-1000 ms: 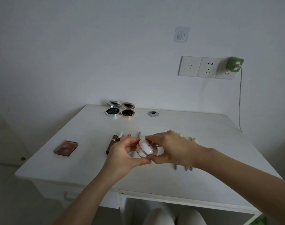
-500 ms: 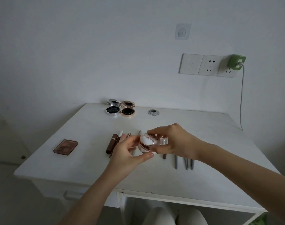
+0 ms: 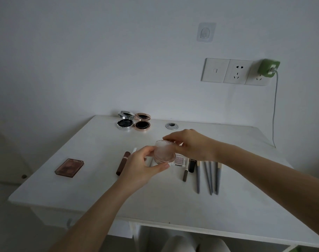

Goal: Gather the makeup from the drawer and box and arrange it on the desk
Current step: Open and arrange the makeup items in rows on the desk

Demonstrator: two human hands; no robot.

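While left hand (image 3: 142, 166) grips the round jar (image 3: 164, 153) above the bench (image 3: 100, 193) middle, right hand (image 3: 193, 144) pinches its top; looks like opening it, next set it down open beside back-edge compacts (image 3: 134, 121).

2 open compacts (image 3: 125, 124), 1 palette (image 3: 69, 167), 1 jar (image 3: 164, 155), 1 brown tube (image 3: 122, 163)

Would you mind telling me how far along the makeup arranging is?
Laid out on the desk: two open compacts, a brown palette, a brown tube and a row of grey pencils. In hand: the left hand grips a round jar above the desk while the right hand pinches its top. Left: setting the jar down; whether more remains to gather cannot be seen.
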